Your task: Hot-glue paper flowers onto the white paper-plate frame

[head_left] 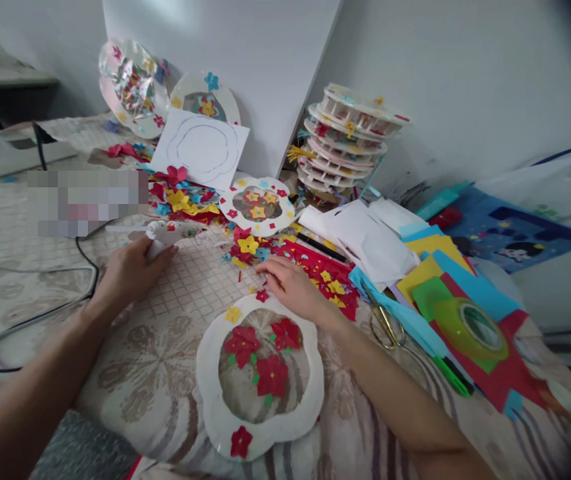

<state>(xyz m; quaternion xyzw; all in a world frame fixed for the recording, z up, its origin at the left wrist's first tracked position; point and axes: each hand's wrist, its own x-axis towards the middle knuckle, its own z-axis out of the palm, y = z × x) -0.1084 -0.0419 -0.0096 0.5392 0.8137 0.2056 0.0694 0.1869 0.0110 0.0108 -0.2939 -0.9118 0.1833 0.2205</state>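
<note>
Left hand (131, 268) wrapped round glue gun (161, 235), right hand (293, 285) curled by scraps (248, 245), can't tell if pinching; glue gun could drip on frame (210, 377) if swung over it.

anything in the right fingers (271, 266) is too small to tell

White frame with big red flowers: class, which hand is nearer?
Right. The right hand is by the far rim of the white frame; the left hand is farther off, leftward, holding a glue gun.
</note>
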